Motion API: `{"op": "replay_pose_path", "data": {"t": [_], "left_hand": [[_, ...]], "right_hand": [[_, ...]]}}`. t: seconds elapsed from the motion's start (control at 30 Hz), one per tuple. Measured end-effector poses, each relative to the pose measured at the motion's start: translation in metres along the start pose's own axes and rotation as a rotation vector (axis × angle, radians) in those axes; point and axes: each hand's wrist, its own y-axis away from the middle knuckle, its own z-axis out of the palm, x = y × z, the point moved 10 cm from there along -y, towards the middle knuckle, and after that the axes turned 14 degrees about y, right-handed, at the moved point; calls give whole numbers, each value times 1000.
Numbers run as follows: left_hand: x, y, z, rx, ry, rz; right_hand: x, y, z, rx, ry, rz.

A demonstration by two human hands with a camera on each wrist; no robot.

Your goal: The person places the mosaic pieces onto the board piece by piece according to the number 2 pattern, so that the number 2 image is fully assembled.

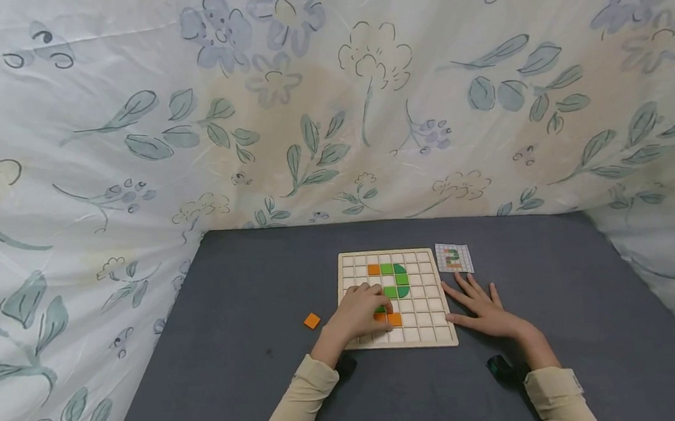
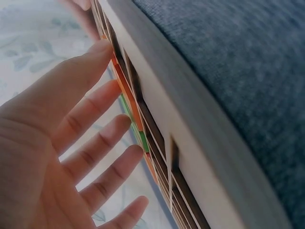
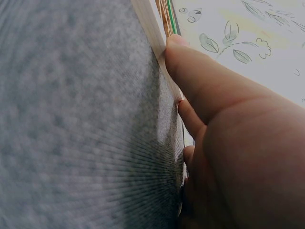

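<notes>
A pale wooden grid board [image 1: 428, 302] lies on the dark cloth, with orange and green tiles in several of its cells. My left hand [image 1: 357, 311] is over the board's lower left part. Its thumb and fingertips are right at the orange tiles [image 1: 394, 320] in the lower rows; in the left wrist view the fingers [image 2: 102, 138] are spread and nothing shows gripped between them. Part of the tile pattern is hidden under this hand. Fingers spread, my right hand [image 1: 485, 308] rests at the board's right edge, its thumb touching the rim in the right wrist view.
One loose orange tile [image 1: 312, 321] lies on the dark cloth [image 1: 235, 351] left of the board. A small printed card [image 1: 454, 258] with a coloured grid pattern lies by the board's upper right corner. A floral curtain [image 1: 329, 105] hangs behind and at the sides.
</notes>
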Motion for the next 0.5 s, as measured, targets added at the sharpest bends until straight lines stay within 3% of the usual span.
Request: {"op": "replay_pose_path", "data": {"t": [0.5], "left_hand": [[-9, 7, -5, -16, 41, -23]], "right_hand": [[-1, 0, 0, 2, -5, 8]]}}
